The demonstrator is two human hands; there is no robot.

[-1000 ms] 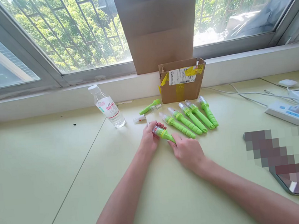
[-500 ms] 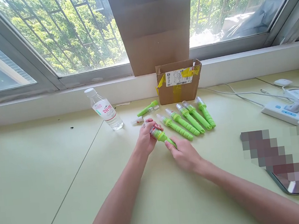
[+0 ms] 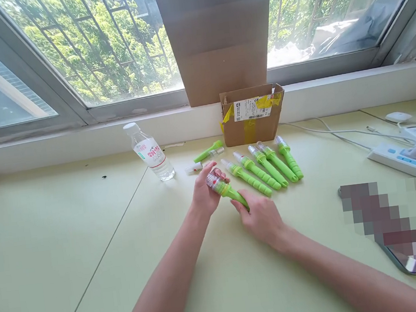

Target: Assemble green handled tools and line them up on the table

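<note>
Between my two hands is a green stick with a clear ribbed cap [image 3: 227,190], held at a slant above the table. Loosely curled around the capped end is my left hand [image 3: 205,192], its thumb raised a little off the cap. My right hand [image 3: 260,215] grips the narrow green handle, thumb along the side. Just beyond them lies a row of several similar green sticks with clear caps [image 3: 269,165]. Another green piece [image 3: 207,151] lies behind my left hand, beside a clear cap [image 3: 216,151] and a small clear-and-white tube [image 3: 194,168].
An open cardboard box [image 3: 252,121] with yellow tape stands against the sill. A water bottle [image 3: 152,155] is at the left. To the right are a white power strip [image 3: 396,158], cables and a phone [image 3: 400,259], partly blurred out.
My left fingers have loosened and the thumb has lifted, leaving more of the clear cap showing. My right hand keeps its grip on the handle. The view has shifted slightly.
</note>
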